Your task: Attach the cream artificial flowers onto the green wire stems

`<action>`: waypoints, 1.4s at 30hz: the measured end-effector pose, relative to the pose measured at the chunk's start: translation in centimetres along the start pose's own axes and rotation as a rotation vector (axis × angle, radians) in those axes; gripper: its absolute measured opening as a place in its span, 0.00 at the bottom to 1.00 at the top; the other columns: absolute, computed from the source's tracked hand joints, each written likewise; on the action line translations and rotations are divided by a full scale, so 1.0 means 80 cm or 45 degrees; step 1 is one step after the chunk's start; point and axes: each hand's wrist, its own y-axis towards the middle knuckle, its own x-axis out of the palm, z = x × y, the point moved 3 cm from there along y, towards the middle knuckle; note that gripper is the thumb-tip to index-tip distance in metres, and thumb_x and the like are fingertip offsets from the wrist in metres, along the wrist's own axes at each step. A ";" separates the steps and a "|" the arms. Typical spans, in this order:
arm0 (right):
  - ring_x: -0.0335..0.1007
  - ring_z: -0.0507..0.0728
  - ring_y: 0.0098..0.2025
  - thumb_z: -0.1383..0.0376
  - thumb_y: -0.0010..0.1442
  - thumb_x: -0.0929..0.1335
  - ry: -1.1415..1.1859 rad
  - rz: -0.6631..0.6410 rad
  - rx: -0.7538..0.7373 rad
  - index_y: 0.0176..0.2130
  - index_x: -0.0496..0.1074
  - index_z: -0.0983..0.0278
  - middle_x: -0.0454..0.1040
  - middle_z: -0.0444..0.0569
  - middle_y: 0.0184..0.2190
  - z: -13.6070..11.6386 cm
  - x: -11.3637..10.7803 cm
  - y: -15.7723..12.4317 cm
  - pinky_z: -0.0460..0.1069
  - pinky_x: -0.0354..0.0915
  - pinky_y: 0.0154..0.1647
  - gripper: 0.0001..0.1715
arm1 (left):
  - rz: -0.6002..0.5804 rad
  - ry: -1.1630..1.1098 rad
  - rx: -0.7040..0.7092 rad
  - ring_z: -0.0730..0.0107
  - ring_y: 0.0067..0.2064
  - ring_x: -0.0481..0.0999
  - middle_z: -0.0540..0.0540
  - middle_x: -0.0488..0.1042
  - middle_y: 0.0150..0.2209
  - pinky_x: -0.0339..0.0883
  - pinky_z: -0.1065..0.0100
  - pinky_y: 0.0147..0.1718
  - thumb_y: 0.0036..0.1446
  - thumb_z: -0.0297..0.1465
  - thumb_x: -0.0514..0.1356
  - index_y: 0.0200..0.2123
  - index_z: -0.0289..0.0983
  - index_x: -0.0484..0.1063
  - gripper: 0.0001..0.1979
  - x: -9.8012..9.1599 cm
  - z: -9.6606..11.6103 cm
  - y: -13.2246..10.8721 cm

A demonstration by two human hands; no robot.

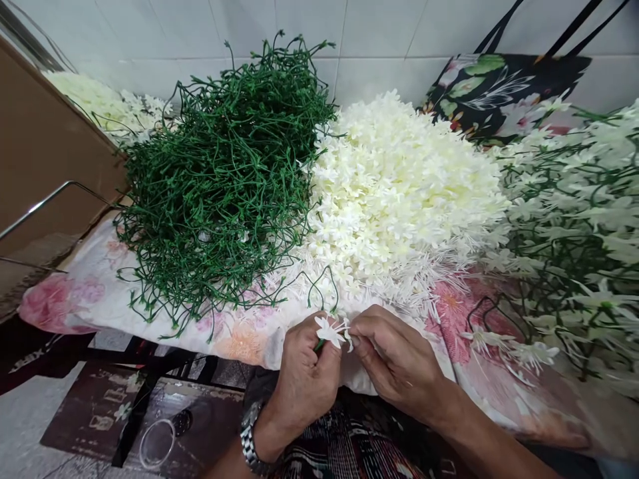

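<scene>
Close in front of me, my left hand (310, 372) pinches a green plastic stem (319, 344) with a white artificial flower (329, 330) on its end. Thin green branches (322, 286) of that stem rise above my fingers. My right hand (394, 356) is closed at the flower's right side, its thumb and fingertips pressed together on a small white piece (347, 332), seemingly a stamen or petal part. Beyond my hands lie a heap of green stems (224, 173) to the left and a heap of loose white blossoms (399, 193) to the right.
Flowers on stems (574, 219) are piled at the right. A floral cloth (244, 339) covers the work surface. A cardboard box (50, 133) stands at the left, and a black floral bag (509, 93) leans on the tiled wall (299, 20). A clear ring (157, 442) lies below.
</scene>
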 end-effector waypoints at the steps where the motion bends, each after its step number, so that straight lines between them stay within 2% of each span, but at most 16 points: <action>1: 0.62 0.51 0.30 0.78 0.57 0.61 -0.007 0.001 0.000 0.35 0.64 0.67 0.66 0.48 0.26 0.000 0.001 0.000 0.46 0.63 0.28 0.08 | 0.011 0.002 0.007 0.75 0.23 0.61 0.53 0.62 0.19 0.56 0.75 0.23 0.53 0.25 0.50 0.20 0.36 0.60 0.10 0.000 -0.001 0.000; 7: 0.62 0.51 0.30 0.77 0.57 0.61 -0.004 0.003 0.007 0.35 0.65 0.67 0.67 0.47 0.26 0.001 0.002 -0.002 0.46 0.64 0.29 0.08 | -0.002 -0.029 0.031 0.76 0.23 0.60 0.54 0.62 0.19 0.55 0.75 0.23 0.52 0.24 0.51 0.19 0.36 0.60 0.10 0.000 0.000 0.001; 11: 0.64 0.50 0.30 0.77 0.57 0.62 0.018 -0.044 0.038 0.37 0.66 0.67 0.69 0.47 0.27 0.000 -0.008 0.000 0.45 0.65 0.29 0.08 | -0.103 -0.217 -0.132 0.75 0.23 0.61 0.53 0.63 0.19 0.58 0.74 0.24 0.53 0.29 0.53 0.20 0.35 0.64 0.10 -0.002 -0.006 0.000; 14: 0.67 0.51 0.32 0.75 0.56 0.64 -0.058 -0.030 0.010 0.39 0.67 0.67 0.72 0.48 0.29 -0.006 -0.021 0.003 0.46 0.66 0.32 0.09 | -0.086 -0.414 -0.270 0.73 0.26 0.65 0.51 0.67 0.21 0.62 0.72 0.27 0.52 0.33 0.57 0.22 0.34 0.69 0.10 -0.005 -0.019 -0.004; 17: 0.67 0.52 0.33 0.75 0.55 0.64 -0.132 -0.014 -0.046 0.39 0.68 0.68 0.72 0.49 0.30 -0.016 -0.030 0.006 0.47 0.66 0.33 0.10 | -0.042 -0.516 -0.276 0.70 0.30 0.68 0.49 0.71 0.25 0.63 0.71 0.33 0.50 0.35 0.60 0.24 0.34 0.72 0.09 -0.006 -0.029 -0.008; 20: 0.66 0.52 0.32 0.75 0.56 0.64 -0.157 -0.056 -0.085 0.39 0.69 0.68 0.71 0.49 0.29 -0.024 -0.029 0.008 0.48 0.65 0.32 0.09 | -0.076 -0.571 -0.263 0.71 0.30 0.67 0.50 0.69 0.25 0.63 0.71 0.34 0.51 0.35 0.60 0.24 0.35 0.72 0.10 -0.005 -0.031 -0.011; 25: 0.63 0.52 0.29 0.74 0.58 0.62 -0.183 -0.087 -0.077 0.34 0.68 0.68 0.68 0.48 0.25 -0.022 -0.017 0.008 0.47 0.63 0.29 0.06 | -0.109 -0.526 -0.278 0.73 0.27 0.63 0.51 0.64 0.22 0.61 0.72 0.29 0.52 0.35 0.59 0.22 0.35 0.68 0.11 -0.005 -0.026 -0.011; 37: 0.61 0.52 0.28 0.74 0.60 0.59 -0.194 -0.173 -0.041 0.33 0.64 0.67 0.66 0.48 0.24 -0.013 -0.006 0.006 0.47 0.63 0.27 0.08 | -0.129 -0.303 -0.130 0.76 0.24 0.57 0.53 0.59 0.19 0.56 0.73 0.23 0.52 0.31 0.54 0.19 0.35 0.61 0.12 -0.005 -0.004 0.001; 42: 0.62 0.52 0.29 0.74 0.60 0.60 -0.127 -0.165 -0.039 0.35 0.65 0.67 0.67 0.47 0.25 -0.014 -0.009 0.006 0.47 0.63 0.28 0.07 | -0.115 -0.397 -0.240 0.75 0.25 0.60 0.52 0.61 0.20 0.58 0.73 0.25 0.50 0.33 0.58 0.19 0.35 0.64 0.12 -0.006 -0.011 -0.002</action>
